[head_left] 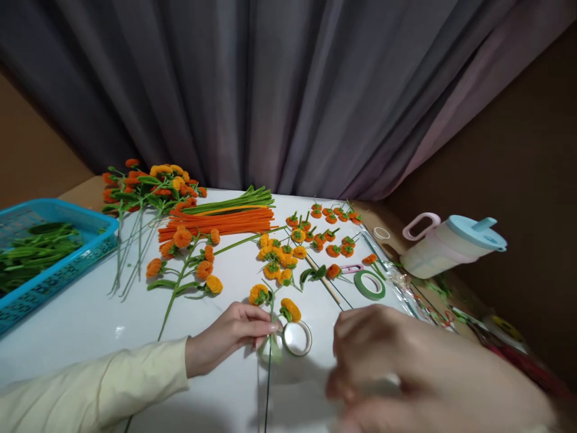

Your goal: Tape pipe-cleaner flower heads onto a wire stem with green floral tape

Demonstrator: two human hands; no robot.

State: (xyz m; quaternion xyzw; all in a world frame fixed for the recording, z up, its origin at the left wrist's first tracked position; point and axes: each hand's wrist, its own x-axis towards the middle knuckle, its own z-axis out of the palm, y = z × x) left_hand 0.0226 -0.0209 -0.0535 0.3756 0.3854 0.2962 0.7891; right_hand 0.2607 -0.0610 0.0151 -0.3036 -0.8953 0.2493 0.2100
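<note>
My left hand pinches the stem of a flower spray near the middle front. The spray carries two fuzzy yellow-orange blooms, and its thin stem runs down toward the front edge. A pale green strip hangs at the stem, just below my fingers. Beside them lies a small tape roll with a white inside. My right hand looms large and blurred at the lower right, apart from the spray. Its fingers look curled, but blur hides whether they hold anything.
A blue basket of green leaves stands left. Finished flower stems, orange pipe cleaners and loose flower heads lie behind. A green tape roll and a tumbler are right. A branched spray lies left of centre.
</note>
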